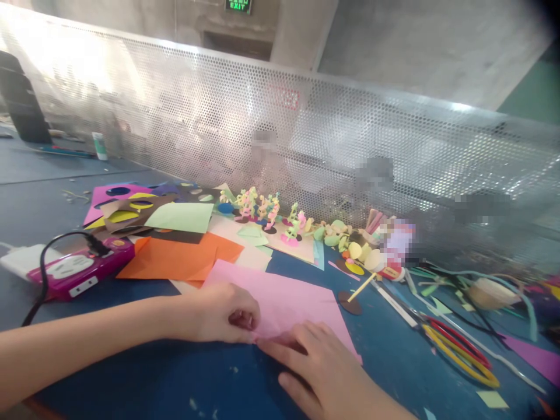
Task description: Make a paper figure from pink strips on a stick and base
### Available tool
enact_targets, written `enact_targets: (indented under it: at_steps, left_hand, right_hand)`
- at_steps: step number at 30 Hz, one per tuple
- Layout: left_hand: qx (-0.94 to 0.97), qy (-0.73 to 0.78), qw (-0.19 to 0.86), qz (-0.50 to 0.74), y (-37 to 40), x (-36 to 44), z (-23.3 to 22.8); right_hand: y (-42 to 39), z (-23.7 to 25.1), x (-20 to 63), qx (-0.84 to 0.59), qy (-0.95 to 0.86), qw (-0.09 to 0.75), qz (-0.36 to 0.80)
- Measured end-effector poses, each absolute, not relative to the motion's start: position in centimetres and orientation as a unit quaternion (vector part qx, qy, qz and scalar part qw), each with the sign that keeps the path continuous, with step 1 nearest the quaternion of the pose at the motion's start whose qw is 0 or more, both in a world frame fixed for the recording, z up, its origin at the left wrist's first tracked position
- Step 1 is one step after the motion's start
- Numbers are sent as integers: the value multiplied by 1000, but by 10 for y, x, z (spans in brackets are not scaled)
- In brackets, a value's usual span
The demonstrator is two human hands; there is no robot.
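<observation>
A sheet of pink paper [297, 297] lies on the blue table under both hands. My left hand [223, 315] is curled, with its thumb and fingertips pinched at the sheet's near edge. My right hand [310, 356] rests on the near right part of the paper, fingers stretched out and thumb apart. Its index fingertip nearly meets the left fingertips at the edge. What lies under the fingertips there is too small to make out. Just right of the sheet is a brown paper disc [352, 304] with a thin yellow strip [362, 287] across it.
Orange paper [170, 259] and pale green paper [184, 217] lie behind on the left, near a magenta power strip [83, 274]. Small paper figures [269, 210] stand along the perforated metal screen [210, 116]. Scissors with red and yellow handles [464, 356] lie at the right.
</observation>
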State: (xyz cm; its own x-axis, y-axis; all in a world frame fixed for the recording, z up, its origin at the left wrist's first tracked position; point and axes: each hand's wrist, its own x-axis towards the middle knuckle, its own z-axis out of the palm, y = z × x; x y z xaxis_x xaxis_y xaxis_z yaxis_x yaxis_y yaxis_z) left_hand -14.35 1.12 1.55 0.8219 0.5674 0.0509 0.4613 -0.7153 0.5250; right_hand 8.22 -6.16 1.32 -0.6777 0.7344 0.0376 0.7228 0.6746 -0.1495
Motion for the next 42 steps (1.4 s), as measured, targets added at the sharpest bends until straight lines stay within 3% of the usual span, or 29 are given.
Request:
enact_targets:
  at_steps: [21, 27, 42]
  left_hand:
    - [873, 373, 297, 101, 5, -198, 26]
    - [862, 374, 321, 114, 1, -203, 26]
    - [877, 368, 289, 111, -4, -207, 26]
  right_hand:
    - [-59, 15, 71, -345, -931, 77, 86]
    - [-57, 17, 65, -365, -922, 52, 114]
    - [-48, 17, 50, -347, -933, 37, 93]
